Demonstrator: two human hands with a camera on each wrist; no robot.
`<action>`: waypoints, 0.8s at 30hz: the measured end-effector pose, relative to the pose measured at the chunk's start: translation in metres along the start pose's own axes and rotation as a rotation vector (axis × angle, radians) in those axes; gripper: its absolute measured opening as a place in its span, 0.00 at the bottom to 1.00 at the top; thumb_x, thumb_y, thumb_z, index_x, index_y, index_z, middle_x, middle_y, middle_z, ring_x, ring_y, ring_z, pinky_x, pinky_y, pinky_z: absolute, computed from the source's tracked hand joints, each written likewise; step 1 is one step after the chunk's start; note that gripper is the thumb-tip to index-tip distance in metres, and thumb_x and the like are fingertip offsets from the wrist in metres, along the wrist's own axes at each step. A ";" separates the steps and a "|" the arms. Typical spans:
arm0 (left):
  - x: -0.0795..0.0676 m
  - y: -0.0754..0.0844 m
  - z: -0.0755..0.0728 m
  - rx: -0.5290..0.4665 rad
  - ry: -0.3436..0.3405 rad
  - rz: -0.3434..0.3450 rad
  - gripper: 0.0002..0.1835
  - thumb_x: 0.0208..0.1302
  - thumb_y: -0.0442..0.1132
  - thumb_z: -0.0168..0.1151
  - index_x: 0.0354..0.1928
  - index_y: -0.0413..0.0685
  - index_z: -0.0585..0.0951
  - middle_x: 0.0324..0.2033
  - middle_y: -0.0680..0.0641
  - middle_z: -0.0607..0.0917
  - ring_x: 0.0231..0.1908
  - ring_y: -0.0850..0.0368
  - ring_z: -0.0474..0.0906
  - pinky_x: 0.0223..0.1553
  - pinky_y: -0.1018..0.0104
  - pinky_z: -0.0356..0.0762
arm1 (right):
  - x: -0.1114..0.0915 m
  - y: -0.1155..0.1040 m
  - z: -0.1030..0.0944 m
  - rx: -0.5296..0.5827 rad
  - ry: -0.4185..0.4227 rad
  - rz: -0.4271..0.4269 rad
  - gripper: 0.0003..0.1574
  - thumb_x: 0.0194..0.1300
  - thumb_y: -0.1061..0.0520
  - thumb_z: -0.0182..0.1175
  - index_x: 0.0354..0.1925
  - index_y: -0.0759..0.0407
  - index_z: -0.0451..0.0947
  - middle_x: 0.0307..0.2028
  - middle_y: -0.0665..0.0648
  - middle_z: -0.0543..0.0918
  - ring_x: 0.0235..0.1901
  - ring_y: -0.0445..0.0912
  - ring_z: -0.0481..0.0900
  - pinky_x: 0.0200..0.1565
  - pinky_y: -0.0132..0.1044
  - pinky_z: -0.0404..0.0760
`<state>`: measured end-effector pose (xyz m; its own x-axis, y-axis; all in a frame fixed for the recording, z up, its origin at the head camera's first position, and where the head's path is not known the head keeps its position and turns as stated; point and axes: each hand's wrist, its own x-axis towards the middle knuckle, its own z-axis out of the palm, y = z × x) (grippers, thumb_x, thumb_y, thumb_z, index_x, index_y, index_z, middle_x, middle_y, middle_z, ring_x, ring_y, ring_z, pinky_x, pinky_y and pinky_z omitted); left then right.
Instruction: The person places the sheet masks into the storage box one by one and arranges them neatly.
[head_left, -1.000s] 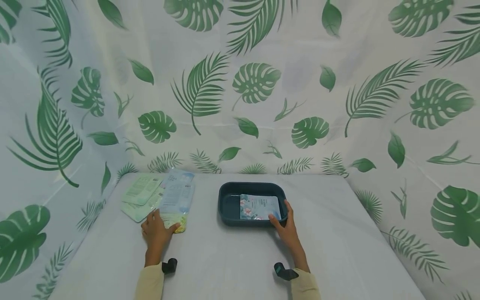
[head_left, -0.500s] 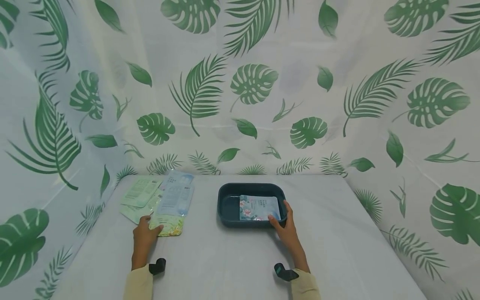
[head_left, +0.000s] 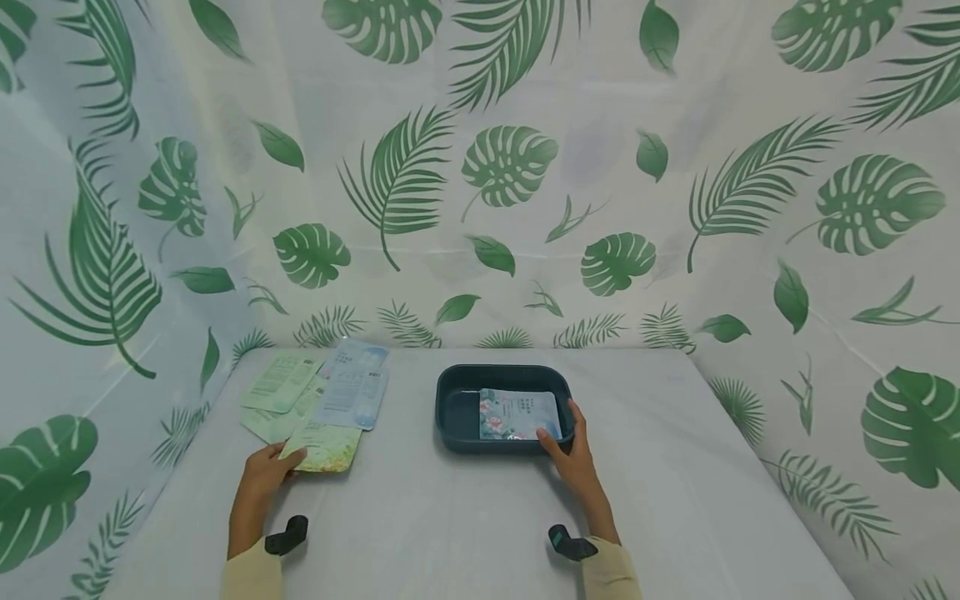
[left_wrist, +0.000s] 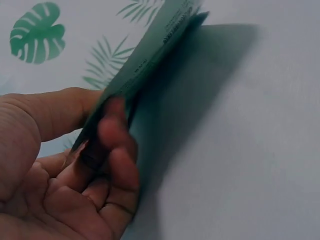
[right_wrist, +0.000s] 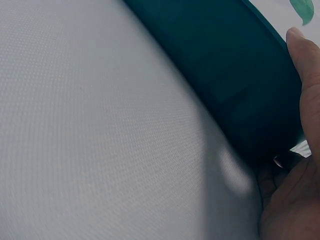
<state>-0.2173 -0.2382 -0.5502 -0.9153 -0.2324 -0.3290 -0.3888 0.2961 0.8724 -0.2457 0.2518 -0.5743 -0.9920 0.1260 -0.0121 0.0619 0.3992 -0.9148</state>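
My left hand point(head_left: 261, 479) pinches the left edge of a green-and-yellow floral sheet mask packet point(head_left: 327, 448), thumb on top and fingers beneath. In the left wrist view that packet point(left_wrist: 150, 55) stands tilted, with its near edge raised above the white cloth. At the middle of the table sits a dark teal rectangular tray point(head_left: 448, 440); a blue floral sheet mask packet point(head_left: 517, 414) lies inside its right part. The right hand point(head_left: 577, 467) grips the tray's front right corner, thumb over the rim. Seen from the right wrist, the tray's wall point(right_wrist: 225, 75) runs up to the fingers.
Several more packets overlap at the back left: pale green ones point(head_left: 283, 382) and light blue ones point(head_left: 351, 396). A white cloth point(head_left: 420, 525) covers the table. Leaf-print curtains point(head_left: 525, 275) enclose the back and both sides.
The left hand has moved left and toward the person, going from lying over the packets to pinching the green-and-yellow sheet mask packet, which shifted slightly left. Right hand and tray stay put.
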 end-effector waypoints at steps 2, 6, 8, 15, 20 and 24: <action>-0.002 -0.004 -0.004 -0.029 -0.002 -0.027 0.40 0.69 0.46 0.59 0.69 0.22 0.57 0.58 0.27 0.72 0.30 0.63 0.79 0.38 0.69 0.76 | 0.000 0.000 0.000 -0.005 -0.001 0.001 0.55 0.65 0.37 0.60 0.77 0.37 0.37 0.78 0.57 0.41 0.77 0.59 0.38 0.71 0.65 0.44; -0.006 -0.009 -0.009 -0.073 0.041 -0.055 0.38 0.68 0.44 0.60 0.68 0.23 0.59 0.46 0.36 0.81 0.27 0.65 0.77 0.34 0.71 0.75 | -0.001 0.000 0.000 -0.014 -0.002 0.005 0.56 0.65 0.35 0.60 0.77 0.36 0.36 0.78 0.57 0.41 0.77 0.59 0.38 0.71 0.65 0.45; -0.009 -0.009 -0.010 -0.089 0.070 -0.061 0.36 0.67 0.43 0.60 0.67 0.24 0.60 0.40 0.42 0.82 0.25 0.64 0.77 0.32 0.71 0.76 | -0.002 -0.002 0.000 -0.016 -0.004 0.010 0.56 0.65 0.34 0.60 0.77 0.36 0.36 0.78 0.57 0.41 0.77 0.59 0.38 0.71 0.66 0.45; -0.017 -0.010 -0.017 -0.289 0.137 -0.109 0.32 0.72 0.42 0.52 0.69 0.29 0.57 0.27 0.57 0.80 0.25 0.64 0.77 0.29 0.69 0.78 | -0.002 -0.005 -0.001 -0.023 -0.007 0.006 0.56 0.66 0.36 0.59 0.77 0.39 0.36 0.78 0.58 0.41 0.77 0.61 0.39 0.71 0.66 0.44; -0.021 -0.009 -0.021 -0.447 0.258 -0.132 0.35 0.74 0.49 0.48 0.72 0.35 0.55 0.26 0.65 0.77 0.28 0.72 0.77 0.33 0.71 0.79 | -0.001 -0.003 0.000 -0.016 -0.009 0.011 0.56 0.65 0.35 0.59 0.77 0.37 0.36 0.78 0.58 0.41 0.77 0.60 0.38 0.71 0.65 0.44; -0.024 -0.010 -0.022 -0.573 0.300 -0.166 0.38 0.73 0.55 0.46 0.75 0.40 0.53 0.32 0.65 0.76 0.34 0.76 0.78 0.36 0.74 0.79 | -0.001 -0.002 0.000 -0.002 -0.012 0.007 0.56 0.65 0.35 0.60 0.76 0.36 0.36 0.78 0.57 0.41 0.77 0.59 0.38 0.71 0.65 0.44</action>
<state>-0.1896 -0.2562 -0.5428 -0.7470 -0.5049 -0.4326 -0.3284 -0.2855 0.9003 -0.2445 0.2511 -0.5723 -0.9927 0.1180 -0.0228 0.0686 0.4005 -0.9137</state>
